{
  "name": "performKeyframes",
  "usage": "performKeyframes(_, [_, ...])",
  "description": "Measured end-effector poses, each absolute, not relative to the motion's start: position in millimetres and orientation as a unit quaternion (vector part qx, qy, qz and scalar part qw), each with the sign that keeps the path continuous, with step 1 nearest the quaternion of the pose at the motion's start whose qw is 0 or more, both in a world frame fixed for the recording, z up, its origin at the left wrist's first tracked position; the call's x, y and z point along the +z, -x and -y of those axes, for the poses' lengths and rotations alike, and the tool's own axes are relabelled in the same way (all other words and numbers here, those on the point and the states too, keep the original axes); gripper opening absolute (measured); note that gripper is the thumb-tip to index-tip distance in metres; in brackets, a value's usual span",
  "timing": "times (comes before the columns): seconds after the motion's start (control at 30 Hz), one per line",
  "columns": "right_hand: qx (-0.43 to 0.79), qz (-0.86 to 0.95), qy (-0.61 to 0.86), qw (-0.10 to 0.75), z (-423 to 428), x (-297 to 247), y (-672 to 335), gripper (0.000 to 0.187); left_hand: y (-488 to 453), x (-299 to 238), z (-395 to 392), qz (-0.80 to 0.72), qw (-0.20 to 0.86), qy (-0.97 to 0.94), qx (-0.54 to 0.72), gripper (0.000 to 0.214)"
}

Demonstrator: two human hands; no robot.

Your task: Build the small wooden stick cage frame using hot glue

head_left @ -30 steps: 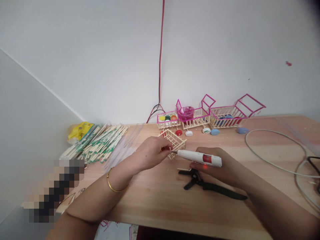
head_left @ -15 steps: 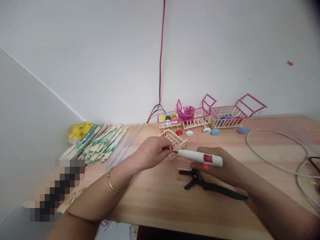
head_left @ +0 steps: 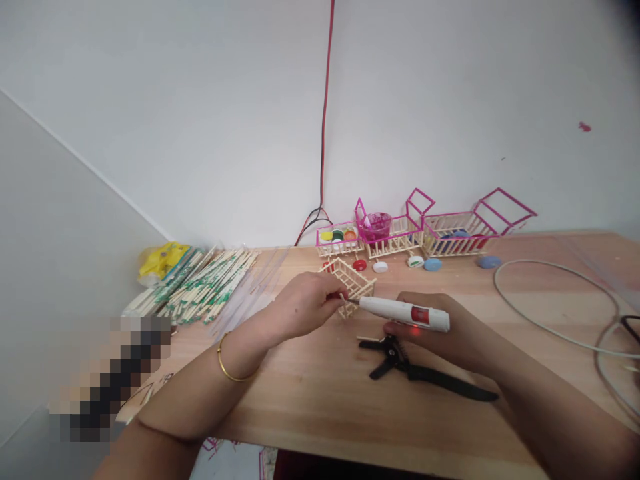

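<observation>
My left hand (head_left: 310, 300) is closed in a pinch on a short thin wooden stick (head_left: 343, 296). In my right hand (head_left: 425, 337) is a white hot glue gun (head_left: 400, 312) with a red window and a glowing red light. Its nozzle points left and is close to the stick at my left fingertips; whether they touch I cannot tell. Just behind both hands is a small frame of bare wooden sticks (head_left: 361, 287), partly hidden by my left hand. Black-handled pliers or cutters (head_left: 400, 363) lie on the table below my right hand.
Pink-trimmed stick baskets (head_left: 395, 245) stand along the wall, with paint lids (head_left: 433, 265) before them. Bundled sticks (head_left: 215, 287) and a yellow bag (head_left: 163, 263) lie at the left. A pale cable (head_left: 545, 337) loops at the right. The wooden table's front edge (head_left: 320, 451) is near me.
Almost nothing differs. The view has shifted a touch, and the glue gun's nozzle sits very slightly further right. Both hands keep their grip.
</observation>
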State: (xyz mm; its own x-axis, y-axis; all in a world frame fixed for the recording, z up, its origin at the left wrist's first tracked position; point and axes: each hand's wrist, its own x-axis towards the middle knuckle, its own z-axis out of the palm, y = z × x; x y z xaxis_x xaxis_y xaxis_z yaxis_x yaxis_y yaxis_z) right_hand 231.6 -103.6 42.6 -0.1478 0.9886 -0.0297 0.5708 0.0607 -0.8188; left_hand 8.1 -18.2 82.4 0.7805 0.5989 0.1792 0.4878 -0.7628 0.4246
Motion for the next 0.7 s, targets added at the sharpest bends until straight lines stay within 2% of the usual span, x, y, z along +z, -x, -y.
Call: performKeyframes(0.7, [0.355,0.668,0.589,0.283,102.8,43.0,-232.4,0.029,-6.8,87.9,18.6,-0.297,0.199,-0.923,0.144,0.013])
